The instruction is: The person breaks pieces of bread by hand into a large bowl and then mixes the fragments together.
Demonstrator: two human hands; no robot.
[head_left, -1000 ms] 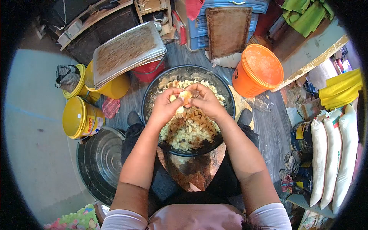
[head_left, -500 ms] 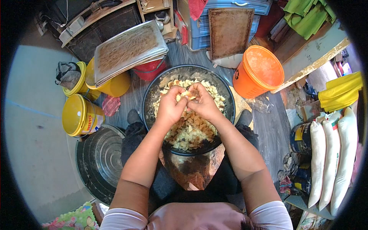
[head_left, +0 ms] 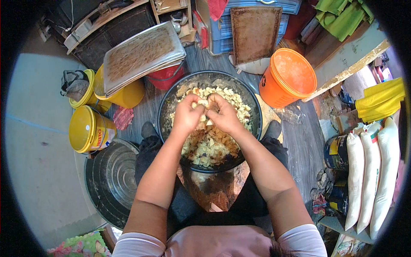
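Note:
A round black basin point(head_left: 258, 115) between my legs holds torn pale pieces point(head_left: 233, 100) that look like bread, with browner crumbs point(head_left: 214, 139) toward the near side. Above it my left hand point(head_left: 188, 115) is closed, its fingertips pinching a pale piece of bread point(head_left: 201, 104). My right hand point(head_left: 224, 115) is close beside it, fingers curled round a browned piece of bread point(head_left: 212, 110). Both hands nearly meet over the middle of the basin, and their undersides are hidden.
An orange bucket point(head_left: 269, 85) stands beyond the basin to the right. Stacked baking trays point(head_left: 143, 55) rest over yellow and red buckets at left. A large black tub point(head_left: 111, 184) is near my left leg; long white sacks point(head_left: 371, 180) stand at right.
My hands have drawn slightly apart at the fingertips, and the bread between them looks smaller or turned. The basin stays in place; the view has shifted slightly.

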